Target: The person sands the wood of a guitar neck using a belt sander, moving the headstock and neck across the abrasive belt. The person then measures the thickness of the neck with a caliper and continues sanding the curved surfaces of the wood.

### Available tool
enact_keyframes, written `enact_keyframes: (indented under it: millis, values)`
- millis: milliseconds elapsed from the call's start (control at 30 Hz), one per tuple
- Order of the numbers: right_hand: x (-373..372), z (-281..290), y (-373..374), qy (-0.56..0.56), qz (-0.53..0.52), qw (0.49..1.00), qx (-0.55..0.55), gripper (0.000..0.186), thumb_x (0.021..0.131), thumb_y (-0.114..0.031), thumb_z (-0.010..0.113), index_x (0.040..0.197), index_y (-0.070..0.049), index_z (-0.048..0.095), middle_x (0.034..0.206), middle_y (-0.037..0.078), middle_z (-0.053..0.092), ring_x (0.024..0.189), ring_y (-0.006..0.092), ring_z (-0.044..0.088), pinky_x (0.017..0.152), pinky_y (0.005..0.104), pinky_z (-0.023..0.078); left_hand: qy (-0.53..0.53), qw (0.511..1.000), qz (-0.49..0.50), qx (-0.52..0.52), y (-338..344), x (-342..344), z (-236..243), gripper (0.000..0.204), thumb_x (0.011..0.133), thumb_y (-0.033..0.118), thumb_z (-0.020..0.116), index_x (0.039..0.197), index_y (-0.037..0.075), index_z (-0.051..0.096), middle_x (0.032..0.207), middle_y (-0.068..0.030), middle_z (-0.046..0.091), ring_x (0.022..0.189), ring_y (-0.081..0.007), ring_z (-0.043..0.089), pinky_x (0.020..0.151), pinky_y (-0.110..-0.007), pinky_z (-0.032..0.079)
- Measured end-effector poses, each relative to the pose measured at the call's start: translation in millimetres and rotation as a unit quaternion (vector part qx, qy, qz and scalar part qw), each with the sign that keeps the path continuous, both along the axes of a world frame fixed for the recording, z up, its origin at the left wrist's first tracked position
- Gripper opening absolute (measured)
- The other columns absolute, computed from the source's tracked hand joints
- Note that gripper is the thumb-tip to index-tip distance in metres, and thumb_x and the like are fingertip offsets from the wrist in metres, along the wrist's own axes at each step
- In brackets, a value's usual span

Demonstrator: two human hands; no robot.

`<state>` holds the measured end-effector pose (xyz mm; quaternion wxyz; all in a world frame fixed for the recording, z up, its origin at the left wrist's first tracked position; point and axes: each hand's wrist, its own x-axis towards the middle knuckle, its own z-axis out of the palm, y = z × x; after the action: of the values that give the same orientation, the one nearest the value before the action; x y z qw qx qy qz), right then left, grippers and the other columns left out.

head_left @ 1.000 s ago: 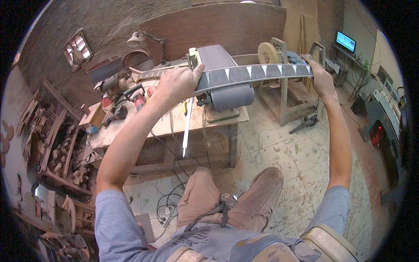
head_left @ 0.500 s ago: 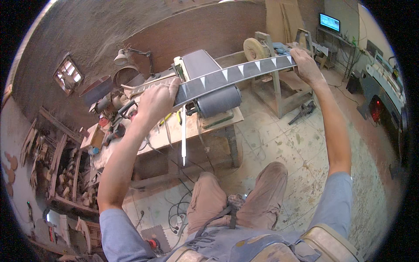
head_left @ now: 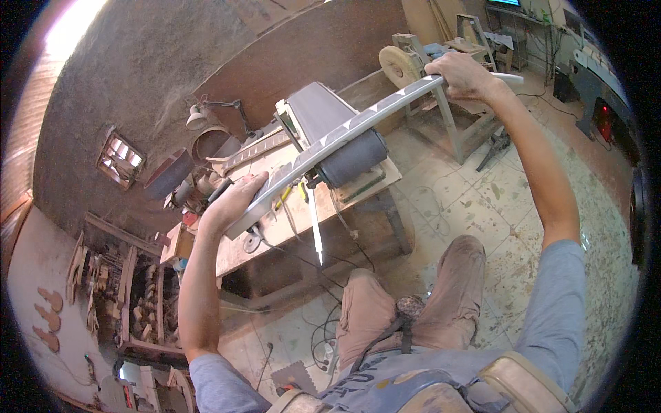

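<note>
My left hand (head_left: 236, 199) and my right hand (head_left: 465, 74) hold a long, narrow guitar fretboard (head_left: 368, 118) with pale triangular inlays and a light edge. It slants up from lower left to upper right. The left hand is closed round its near end; the right grips it close to the far end, where a pale tip sticks out past the hand. Just behind and below it is a belt sander (head_left: 320, 110) with a wide grey belt and a grey roller (head_left: 355, 158). The fretboard crosses in front of this machine; whether they touch I cannot tell.
The sander stands on a wooden workbench (head_left: 237, 258) with yellow-handled tools, cables and a lamp (head_left: 196, 118). A buffing wheel (head_left: 401, 67) on a wooden frame is at the back right. Cables lie on the tiled floor (head_left: 441, 199). A wood rack (head_left: 141, 296) is at left.
The fretboard has tilted, its left end lower and its edge turned more toward me. My left hand has dropped; my right has shifted left. The whole view has turned somewhat.
</note>
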<state>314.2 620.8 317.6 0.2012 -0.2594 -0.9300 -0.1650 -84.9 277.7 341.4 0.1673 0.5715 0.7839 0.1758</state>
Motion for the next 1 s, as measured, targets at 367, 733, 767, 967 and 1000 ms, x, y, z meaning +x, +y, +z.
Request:
enact_keyframes:
  millis: [367, 733, 767, 967, 1000]
  values:
    - [-21.9, -17.3, -17.9, 0.032, 0.007, 0.999, 0.022, 0.041, 0.078, 0.002, 0.066, 0.116, -0.003, 0.052, 0.112, 0.015, 0.064, 0.114, 0.0375, 0.057, 0.096, 0.0456, 0.051, 0.479, 0.831, -0.168, 0.228, -18.0, -57.6, -20.2, 0.047, 0.105, 0.044, 0.045, 0.099, 0.004, 0.07, 0.076, -0.0163, 0.07, 0.067, -0.0424, 0.067, 0.07, -0.051, 0.052]
    - [-30.2, -11.6, -37.4, 0.046, 0.065, 0.995, -0.055, 0.042, 0.076, -0.003, 0.067, 0.114, -0.004, 0.051, 0.11, 0.016, 0.063, 0.107, 0.0379, 0.059, 0.094, 0.0469, 0.05, 0.281, 0.955, -0.037, 0.09, -54.2, -62.6, -10.1, 0.047, 0.106, 0.041, 0.043, 0.106, 0.003, 0.07, 0.095, -0.0242, 0.069, 0.098, -0.0393, 0.066, 0.082, -0.045, 0.051]
    - [-26.9, 2.3, -42.7, 0.007, 0.069, 0.991, -0.111, 0.039, 0.076, -0.005, 0.065, 0.113, -0.004, 0.051, 0.108, 0.017, 0.064, 0.105, 0.0383, 0.06, 0.093, 0.048, 0.05, 0.182, 0.983, -0.001, 0.035, -51.5, -60.4, -5.9, 0.048, 0.106, 0.043, 0.045, 0.111, 0.002, 0.07, 0.099, -0.0204, 0.069, 0.1, -0.0352, 0.066, 0.084, -0.041, 0.051]
    - [-32.2, 34.5, -45.4, -0.077, 0.008, 0.872, -0.483, 0.041, 0.077, -0.012, 0.065, 0.116, 0.0, 0.06, 0.106, 0.014, 0.065, 0.106, 0.0274, 0.063, 0.092, 0.0399, 0.049, -0.073, 0.966, 0.212, -0.131, -55.4, -21.5, 27.7, 0.064, 0.102, 0.061, 0.046, 0.103, 0.002, 0.072, 0.087, -0.0012, 0.069, 0.074, -0.014, 0.062, 0.071, -0.033, 0.049]
    - [-30.4, 34.8, -38.8, -0.058, 0.055, 0.869, -0.487, 0.043, 0.079, -0.015, 0.066, 0.12, 0.0, 0.06, 0.111, 0.014, 0.065, 0.111, 0.0275, 0.061, 0.095, 0.0391, 0.048, -0.069, 0.964, 0.219, -0.135, -53.8, -16.7, 29.5, 0.066, 0.102, 0.062, 0.044, 0.098, 0.003, 0.073, 0.083, -0.0006, 0.069, 0.07, -0.0131, 0.061, 0.068, -0.034, 0.049]
